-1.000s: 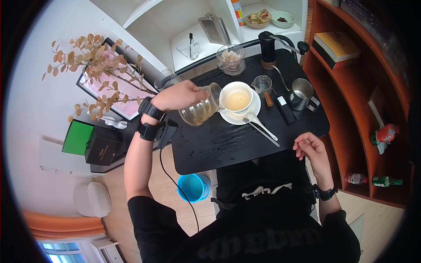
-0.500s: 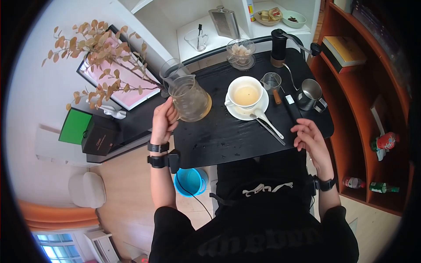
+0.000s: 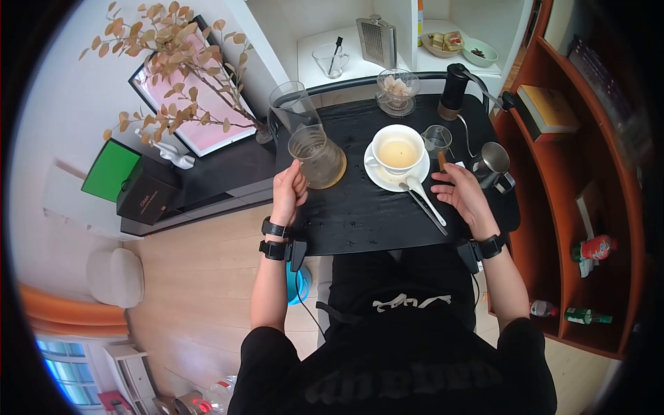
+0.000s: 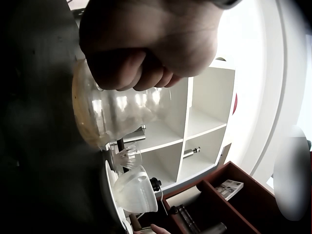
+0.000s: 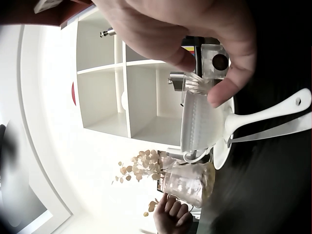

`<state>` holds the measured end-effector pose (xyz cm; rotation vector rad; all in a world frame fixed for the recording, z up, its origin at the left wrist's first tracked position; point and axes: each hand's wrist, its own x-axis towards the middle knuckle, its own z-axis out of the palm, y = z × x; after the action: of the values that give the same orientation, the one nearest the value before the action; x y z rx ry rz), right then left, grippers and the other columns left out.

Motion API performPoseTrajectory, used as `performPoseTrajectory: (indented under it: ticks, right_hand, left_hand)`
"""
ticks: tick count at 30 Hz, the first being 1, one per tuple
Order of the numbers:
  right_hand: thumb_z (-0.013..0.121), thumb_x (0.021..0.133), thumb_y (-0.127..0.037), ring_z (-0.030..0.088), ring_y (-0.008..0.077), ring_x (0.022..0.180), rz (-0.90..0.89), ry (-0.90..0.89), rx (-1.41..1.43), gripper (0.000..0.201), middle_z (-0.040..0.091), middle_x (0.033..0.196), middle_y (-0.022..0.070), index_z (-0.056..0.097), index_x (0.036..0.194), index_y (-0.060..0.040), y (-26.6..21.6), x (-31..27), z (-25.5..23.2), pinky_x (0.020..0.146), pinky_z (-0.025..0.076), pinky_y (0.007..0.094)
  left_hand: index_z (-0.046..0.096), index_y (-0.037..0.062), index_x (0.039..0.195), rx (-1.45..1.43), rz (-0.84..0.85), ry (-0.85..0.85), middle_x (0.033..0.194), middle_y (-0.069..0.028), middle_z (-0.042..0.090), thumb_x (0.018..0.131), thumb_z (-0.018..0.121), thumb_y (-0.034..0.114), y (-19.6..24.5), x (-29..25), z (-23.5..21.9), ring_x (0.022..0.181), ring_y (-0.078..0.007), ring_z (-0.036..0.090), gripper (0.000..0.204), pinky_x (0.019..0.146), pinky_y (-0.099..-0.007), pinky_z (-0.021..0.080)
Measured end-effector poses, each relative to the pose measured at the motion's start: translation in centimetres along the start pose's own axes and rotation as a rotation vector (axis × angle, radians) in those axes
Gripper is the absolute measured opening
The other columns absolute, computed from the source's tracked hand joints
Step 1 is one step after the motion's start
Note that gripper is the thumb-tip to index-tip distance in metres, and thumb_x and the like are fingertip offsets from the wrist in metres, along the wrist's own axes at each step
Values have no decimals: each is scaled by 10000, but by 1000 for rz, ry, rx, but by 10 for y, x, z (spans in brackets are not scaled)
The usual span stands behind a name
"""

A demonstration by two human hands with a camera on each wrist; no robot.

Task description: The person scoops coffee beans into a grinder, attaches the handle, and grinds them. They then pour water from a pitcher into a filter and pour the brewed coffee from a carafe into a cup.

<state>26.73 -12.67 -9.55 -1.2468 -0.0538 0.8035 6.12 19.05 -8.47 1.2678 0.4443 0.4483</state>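
A ribbed glass carafe (image 3: pixel 325 166) stands on the left of the black table, a little amber liquid at its bottom. My left hand (image 3: pixel 289 194) grips it at its near left side, fingers curled. A white cup (image 3: pixel 399 153) of pale yellow liquid sits on a saucer (image 3: pixel 375 181). A white spoon (image 3: pixel 427 197) and a flat metal utensil (image 3: pixel 430 213) lean on the saucer's near edge. Right of the saucer is my right hand (image 3: pixel 465 197), thumb and fingers apart with nothing between them, close to the wooden handle of a small glass pitcher (image 3: pixel 437 138).
A glass dripper (image 3: pixel 397 93), a black hand grinder (image 3: pixel 453 93) and a steel pitcher (image 3: pixel 490 162) stand along the table's back and right. A tall clear glass (image 3: pixel 294 104) is behind the carafe. A brown shelf (image 3: pixel 546 173) borders the right; a blue bucket (image 3: pixel 299 283) stands below.
The left hand brought the carafe back from its tilt at the cup and set it upright on the table's left. The right hand moved up and left towards the saucer and small pitcher.
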Motion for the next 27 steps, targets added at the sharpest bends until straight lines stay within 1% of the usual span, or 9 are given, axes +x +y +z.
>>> performPoseTrajectory:
  ticks: [4, 7, 10, 13, 14, 16, 19, 20, 27]
  right_hand:
    - [578, 1010, -326, 669, 157, 710, -11, 38, 44, 349, 653, 940, 105, 488, 1169, -30, 4, 14, 8, 584, 553, 266]
    - [542, 1031, -286, 599, 84, 642, -56, 43, 5, 288, 649, 887, 55, 567, 1145, -22, 8, 25, 7, 568, 522, 232]
    - [504, 1049, -225, 548, 70, 651, -83, 57, 84, 263, 617, 858, 17, 606, 1170, -16, 5, 28, 7, 549, 463, 202]
    - [507, 1048, -204, 546, 56, 629, -174, 22, 125, 246, 625, 841, 12, 622, 1162, -19, 1, 21, 10, 546, 459, 192]
    - [511, 1047, -196, 542, 54, 625, -209, 26, 105, 251, 614, 829, 4, 627, 1176, -15, -1, 16, 14, 538, 456, 187]
    - [520, 1043, -195, 545, 54, 624, -275, 51, -15, 274, 612, 828, 5, 618, 1211, -1, -2, 9, 19, 529, 459, 192]
    - [538, 1035, -183, 549, 53, 621, -369, 73, -155, 316, 608, 827, 8, 596, 1271, 18, 0, 1, 23, 517, 469, 203]
    - [544, 1032, -177, 550, 52, 620, -400, 77, -196, 333, 606, 827, 9, 587, 1293, 24, 0, 0, 24, 513, 473, 207]
    - [574, 1010, -132, 552, 52, 624, -651, 193, -617, 342, 599, 816, 18, 589, 1315, 21, -2, -8, 32, 516, 483, 208]
  left_hand:
    - [399, 146, 678, 64, -5, 24, 574, 65, 333, 1055, 478, 379, -4, -3, 0, 458, -36, 284, 450, 412, -201, 238]
    - [456, 141, 749, 207, 32, 64, 618, 63, 398, 1049, 495, 391, -5, -8, 0, 492, -31, 340, 393, 446, -187, 280]
    - [501, 129, 872, 325, 34, 83, 693, 64, 483, 1033, 543, 378, -7, -8, -10, 556, -18, 399, 299, 500, -180, 316]
    - [518, 77, 923, 339, 171, 193, 749, 28, 522, 994, 617, 343, -15, -10, -6, 648, -65, 468, 294, 588, -234, 393]
    - [519, 57, 951, 434, 246, 271, 791, 3, 530, 976, 638, 320, -17, -11, -5, 705, -96, 484, 289, 627, -257, 407]
    - [522, 18, 1007, 630, 391, 422, 875, -49, 545, 940, 680, 273, -21, -14, -3, 818, -158, 516, 306, 705, -302, 435]
    - [520, -7, 1061, 776, 488, 669, 985, -117, 531, 899, 693, 229, -4, -35, 22, 928, -243, 502, 334, 769, -345, 442]
    - [525, 6, 1078, 742, 515, 676, 1042, -128, 512, 891, 686, 186, -5, -39, 26, 965, -253, 477, 305, 786, -337, 429]
    - [524, 25, 1050, 701, 590, 592, 1016, -100, 524, 868, 699, 131, -3, -60, 51, 902, -239, 470, 274, 775, -336, 421]
